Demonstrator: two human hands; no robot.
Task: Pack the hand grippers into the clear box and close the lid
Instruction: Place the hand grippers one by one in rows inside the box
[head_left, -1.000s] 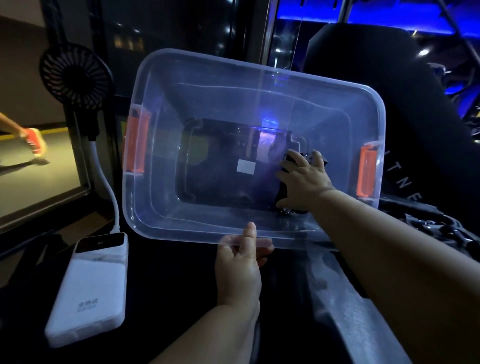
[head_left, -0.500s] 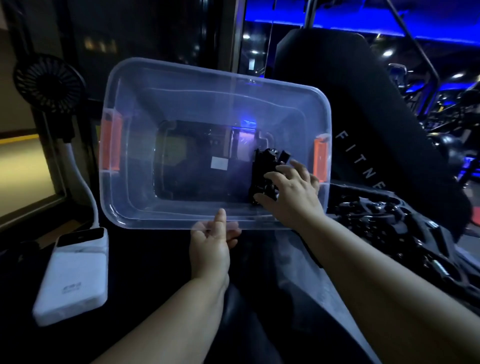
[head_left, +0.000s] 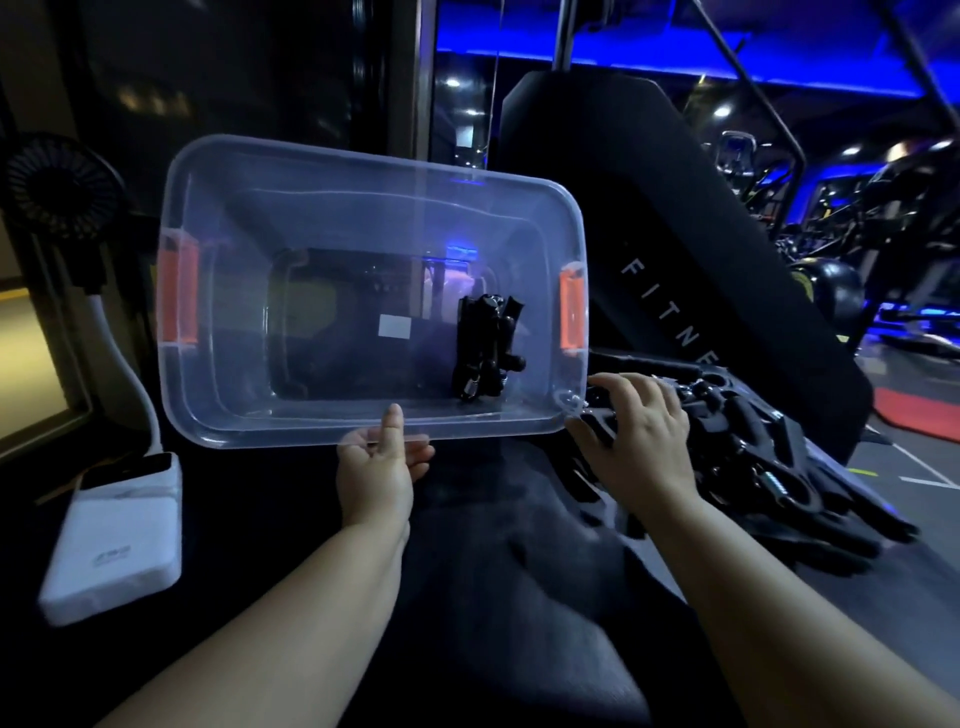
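So the left hand (head_left: 376, 467) is pinching the near rim of the clear box (head_left: 270, 434), thumb up over the edge and fingers underneath, keeping it tipped toward the camera same as a second ago. The right hand (head_left: 641, 436) is the bit that's changing. Half a second ago it was inside the box on a dark gripper, and now it's out and reaching onto the pile of grippers (head_left: 753, 457) just off the box's right corner. Its fingers are bending over the pile, but it's black on black there, so I can't tell if it's actually gripping one yet. The packed gripper (head_left: 485, 348) is lying on the box floor, just ahead of the two hands, near the right orange latch (head_left: 573, 312). It could be more than one, hard to say. I'm reading this as one drop done and the next pickup starting, with most of the pile still waiting. Off to the left of the left hand a white power bank (head_left: 114, 535) is lying flat, with a small fan (head_left: 57, 182) behind it. I'm not seeing the lid anywhere.
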